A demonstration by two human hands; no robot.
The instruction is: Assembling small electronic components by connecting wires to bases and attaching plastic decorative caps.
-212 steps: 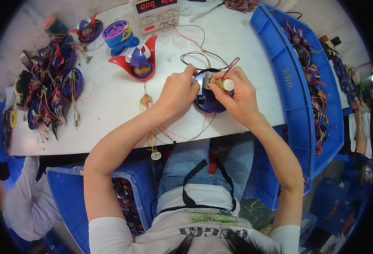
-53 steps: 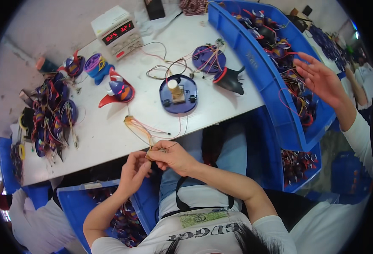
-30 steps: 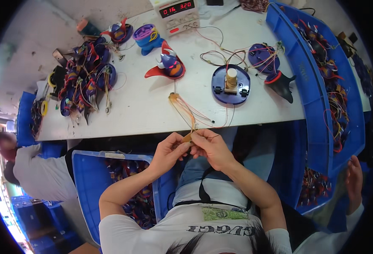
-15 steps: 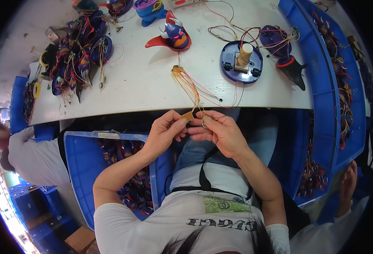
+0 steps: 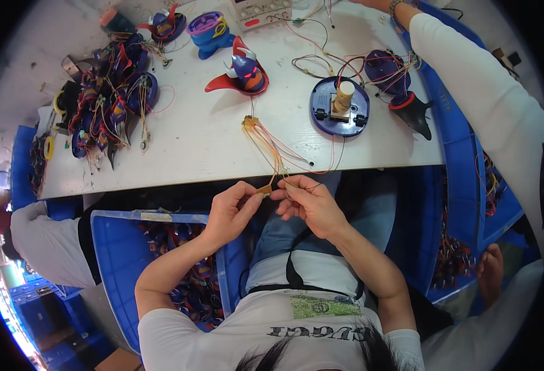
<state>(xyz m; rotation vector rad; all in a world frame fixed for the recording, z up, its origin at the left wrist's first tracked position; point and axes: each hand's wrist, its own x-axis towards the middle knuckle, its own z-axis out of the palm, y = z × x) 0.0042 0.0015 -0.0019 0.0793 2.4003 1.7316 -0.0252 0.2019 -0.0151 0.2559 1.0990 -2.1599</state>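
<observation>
A thin bundle of yellow and orange wires (image 5: 265, 145) trails off the front edge of the white counter (image 5: 191, 142) and down to the person's lap, where both hands meet on its lower end. The left hand (image 5: 228, 213) pinches a small tan tab (image 5: 264, 189) at the wire ends between thumb and forefinger; the right hand (image 5: 309, 204) closes its fingertips on the fine strands just beside it, probably to keep them taut and separated close to the eyes. The far end of the bundle lies on the counter below a red and blue horned toy head (image 5: 242, 73), so the slack has a resting place.

Just right of that sits a round purple base with a cream cylinder (image 5: 340, 106) upright on it, red and black leads looping around. A heap of assembled blue and red toy parts with wiring (image 5: 108, 102) crowds the left end. Below the left forearm, a blue plastic bin (image 5: 120, 260) holds more pieces within reach. A co-worker's white sleeve (image 5: 482, 93) crosses the upper right.
</observation>
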